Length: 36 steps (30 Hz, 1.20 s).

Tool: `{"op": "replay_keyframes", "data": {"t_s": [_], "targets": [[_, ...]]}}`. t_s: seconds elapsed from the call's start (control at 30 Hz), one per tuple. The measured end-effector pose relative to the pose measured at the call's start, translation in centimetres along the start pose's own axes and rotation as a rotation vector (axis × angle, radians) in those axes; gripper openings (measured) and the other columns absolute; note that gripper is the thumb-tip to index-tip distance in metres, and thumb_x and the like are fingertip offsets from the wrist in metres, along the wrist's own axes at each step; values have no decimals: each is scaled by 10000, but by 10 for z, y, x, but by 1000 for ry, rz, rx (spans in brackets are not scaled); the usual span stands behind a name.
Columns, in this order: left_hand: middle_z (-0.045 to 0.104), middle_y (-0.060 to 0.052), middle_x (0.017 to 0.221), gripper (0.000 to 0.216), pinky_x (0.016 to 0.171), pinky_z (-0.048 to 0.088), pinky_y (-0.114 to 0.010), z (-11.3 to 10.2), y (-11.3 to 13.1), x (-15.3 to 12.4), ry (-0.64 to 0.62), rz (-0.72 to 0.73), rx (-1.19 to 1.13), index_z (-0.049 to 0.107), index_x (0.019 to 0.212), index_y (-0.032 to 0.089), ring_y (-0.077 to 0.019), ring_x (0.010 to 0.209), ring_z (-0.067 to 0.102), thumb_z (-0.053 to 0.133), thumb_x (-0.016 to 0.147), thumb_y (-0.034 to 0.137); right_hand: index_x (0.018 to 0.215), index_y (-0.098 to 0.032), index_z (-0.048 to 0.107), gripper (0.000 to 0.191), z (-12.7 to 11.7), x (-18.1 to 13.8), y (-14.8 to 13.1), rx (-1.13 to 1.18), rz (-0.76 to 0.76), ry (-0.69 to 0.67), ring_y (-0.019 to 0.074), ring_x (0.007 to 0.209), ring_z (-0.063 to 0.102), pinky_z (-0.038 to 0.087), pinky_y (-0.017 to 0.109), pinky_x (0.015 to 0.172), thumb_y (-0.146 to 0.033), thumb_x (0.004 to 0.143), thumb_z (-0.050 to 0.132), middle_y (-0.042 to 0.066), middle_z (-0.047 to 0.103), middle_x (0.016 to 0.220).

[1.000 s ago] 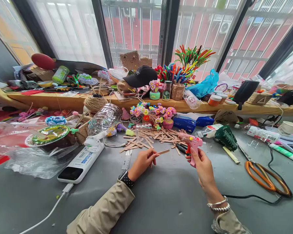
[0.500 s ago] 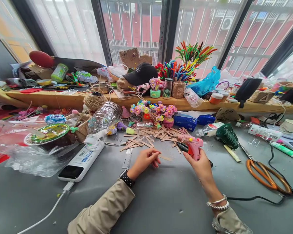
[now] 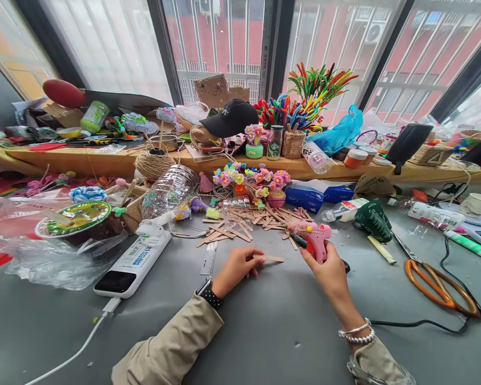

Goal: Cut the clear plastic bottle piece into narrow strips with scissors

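My left hand is closed in a pinch on one end of a wooden craft stick, which points right, just above the grey table. My right hand is wrapped round the handle of a pink hot glue gun, its nozzle facing left. A gap separates the gun from the stick. Behind both hands lies a loose heap of craft sticks. A clear ruler lies left of my left hand. Part of a dark object shows behind the glue gun.
Orange-handled scissors lie at the right beside a black cable. A white power bank with a white cord is at the left, near a plastic-wrapped tub. Pipe-cleaner flowers stand behind the sticks, below a crowded wooden ledge.
The craft stick in my left hand has turned slightly, its free end now higher and sharper to see. My right hand has shifted a little left with the glue gun.
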<state>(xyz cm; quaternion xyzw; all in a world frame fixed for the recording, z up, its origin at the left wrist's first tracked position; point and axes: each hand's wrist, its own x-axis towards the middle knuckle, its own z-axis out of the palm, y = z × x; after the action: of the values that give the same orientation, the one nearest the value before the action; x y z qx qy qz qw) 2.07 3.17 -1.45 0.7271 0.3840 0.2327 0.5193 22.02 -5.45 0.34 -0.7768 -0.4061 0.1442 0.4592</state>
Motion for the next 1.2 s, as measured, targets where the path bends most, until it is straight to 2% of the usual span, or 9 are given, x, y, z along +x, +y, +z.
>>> {"op": "replay_keyframes", "data": {"t_s": [0.1,0.27,0.37,0.53,0.77,0.93,1.2], "targets": [[641,-1,663,233,493,402,-217,-1,1,-1,60,40,86,620,819,161,-92,480,525,539,748,368,950,-148,543,502,1,-1,2,-40,-38,14,172,598,531,415,269,580,-548,649,575,44,615,732],[624,-12,680,186,597,405,-238,-3,1,1,172,103,230,626,754,165,-130,616,528,620,706,345,993,-137,546,508,3,-1,4,-107,-106,47,169,556,525,410,268,557,-526,667,555,39,612,696],[650,-23,732,152,629,414,-238,-4,1,1,174,129,284,648,793,169,-138,659,549,600,733,300,980,-141,556,474,3,0,6,-194,-156,85,176,548,518,397,272,547,-507,680,533,31,595,666],[701,-36,840,146,700,433,-226,-4,1,2,143,148,341,666,831,181,-147,763,612,548,785,254,839,-169,555,345,1,1,10,-364,-215,145,176,517,496,354,268,519,-475,694,492,15,556,605],[695,-35,772,123,647,418,-233,-4,4,0,131,148,440,660,763,170,-153,704,604,597,767,276,883,-179,525,328,-1,4,13,-502,-204,124,199,591,549,346,261,513,-450,703,490,44,608,718],[673,-44,765,144,646,397,-249,-4,4,0,142,157,503,642,752,166,-160,708,578,599,771,302,882,-185,538,338,-2,3,10,-588,-172,74,201,584,570,318,251,487,-476,714,513,39,622,695],[662,-17,737,111,623,408,-234,-4,2,0,162,175,496,637,764,193,-144,687,584,610,748,299,944,-169,569,315,1,1,13,-639,-253,52,212,648,610,355,258,519,-408,748,508,64,658,764]]}}
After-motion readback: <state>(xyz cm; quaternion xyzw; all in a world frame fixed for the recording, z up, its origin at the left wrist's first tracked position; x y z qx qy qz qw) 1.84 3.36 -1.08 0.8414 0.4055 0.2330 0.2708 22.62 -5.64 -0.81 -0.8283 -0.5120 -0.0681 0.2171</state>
